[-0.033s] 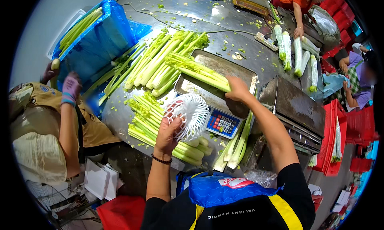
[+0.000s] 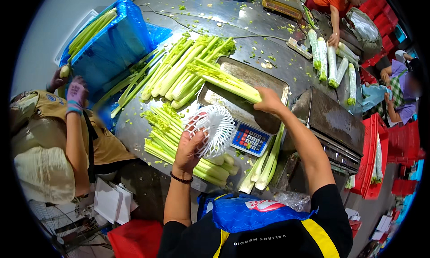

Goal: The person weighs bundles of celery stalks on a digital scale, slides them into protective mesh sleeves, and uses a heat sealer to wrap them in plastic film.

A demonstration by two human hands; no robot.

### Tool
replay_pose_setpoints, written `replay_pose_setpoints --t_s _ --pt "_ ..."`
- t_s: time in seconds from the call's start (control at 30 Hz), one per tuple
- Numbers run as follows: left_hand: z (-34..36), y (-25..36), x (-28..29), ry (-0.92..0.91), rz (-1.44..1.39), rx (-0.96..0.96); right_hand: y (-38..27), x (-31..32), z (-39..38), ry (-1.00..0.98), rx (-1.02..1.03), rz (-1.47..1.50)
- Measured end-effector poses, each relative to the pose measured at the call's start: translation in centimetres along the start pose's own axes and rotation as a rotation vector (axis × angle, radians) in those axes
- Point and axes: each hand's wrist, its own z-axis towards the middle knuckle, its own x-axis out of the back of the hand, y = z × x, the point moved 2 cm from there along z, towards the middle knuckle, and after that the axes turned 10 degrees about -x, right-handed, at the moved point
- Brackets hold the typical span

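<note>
My left hand (image 2: 187,150) is closed on a white foam mesh net (image 2: 214,128), held upright over the lower pile of celery (image 2: 159,141). My right hand (image 2: 268,99) grips the root end of a celery bunch (image 2: 224,78) that lies slanted over the metal tray (image 2: 260,119) of a weighing scale with a keypad (image 2: 250,138). A larger pile of celery (image 2: 174,69) lies behind, toward the back left. Several loose stalks (image 2: 264,173) lie beside the scale, near the table's front edge.
A gloved co-worker (image 2: 76,137) works at left beside a blue-bagged celery box (image 2: 116,43). An orange-shirted co-worker (image 2: 333,2) reaches toward wrapped vegetables (image 2: 320,56); another person (image 2: 398,92) is at far right. A dark metal unit (image 2: 331,114) and red crates (image 2: 367,186) stand right of the scale.
The view has shifted very slightly. Both my hands keep their holds. The orange-shirted co-worker's hand is a little lower on the wrapped vegetables.
</note>
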Motion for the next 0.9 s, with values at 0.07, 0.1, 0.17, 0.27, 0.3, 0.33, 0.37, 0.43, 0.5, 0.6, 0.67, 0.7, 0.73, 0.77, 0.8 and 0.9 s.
replay_pose_setpoints --t_s 0.07,0.1,0.17,0.27,0.3,0.33,0.37,0.43,0.5,0.6,0.67,0.7,0.73,0.77,0.8,0.9 --pt "0.1 0.4 0.8 0.020 0.084 -0.029 -2.3 3.0 -1.4 -0.125 -0.048 0.203" --pt "0.1 0.1 1.5 0.024 0.124 -0.025 -3.5 4.5 -3.4 -0.188 -0.092 0.306" --pt "0.1 0.3 2.7 0.006 0.092 -0.046 -5.6 6.1 -7.2 -0.307 -0.092 0.860" --pt "0.5 0.4 2.2 -0.073 -0.051 0.016 -8.4 6.7 -13.8 -0.497 -0.123 1.482" --pt "0.5 0.2 2.1 -0.112 -0.055 0.045 -10.3 7.2 -15.4 -0.574 -0.043 1.658" --pt "0.5 0.1 1.9 -0.148 -0.053 0.074 -11.4 7.0 -16.3 -0.566 0.035 1.746" --pt "0.3 0.0 1.8 -0.182 -0.050 0.103 -12.0 6.7 -17.1 -0.577 0.055 1.810" --pt "0.1 0.1 1.3 -0.252 -0.022 0.195 -12.2 5.1 -17.5 -0.620 0.119 1.910" --pt "-0.2 0.1 0.7 -0.301 0.030 0.261 -11.8 3.0 -17.8 -0.657 0.072 2.008" --pt "-0.8 0.2 -1.7 -0.388 0.059 0.260 -12.3 2.1 -18.4 -0.415 0.015 2.057" --pt "-1.5 -0.2 -2.9 -0.312 0.173 0.191 -12.4 2.2 -18.9 0.012 0.020 1.936" --pt "-1.8 -0.8 -3.2 -0.243 0.246 0.132 -12.0 2.3 -19.1 0.264 0.035 1.833" --pt "-3.0 -0.2 -5.1 -0.228 0.343 0.101 -12.4 2.7 -19.6 0.349 0.018 1.815" --pt "-4.1 -0.3 -6.3 -0.260 0.429 0.022 -12.3 2.8 -19.9 0.423 0.001 1.646" --pt "-5.4 -0.5 -7.6 -0.397 0.551 -0.143 -12.1 2.9 -20.3 0.491 -0.015 1.477" --pt "-8.0 -2.6 -11.3 -0.768 0.828 -0.587 -12.0 1.1 -20.1 0.367 0.138 1.882"
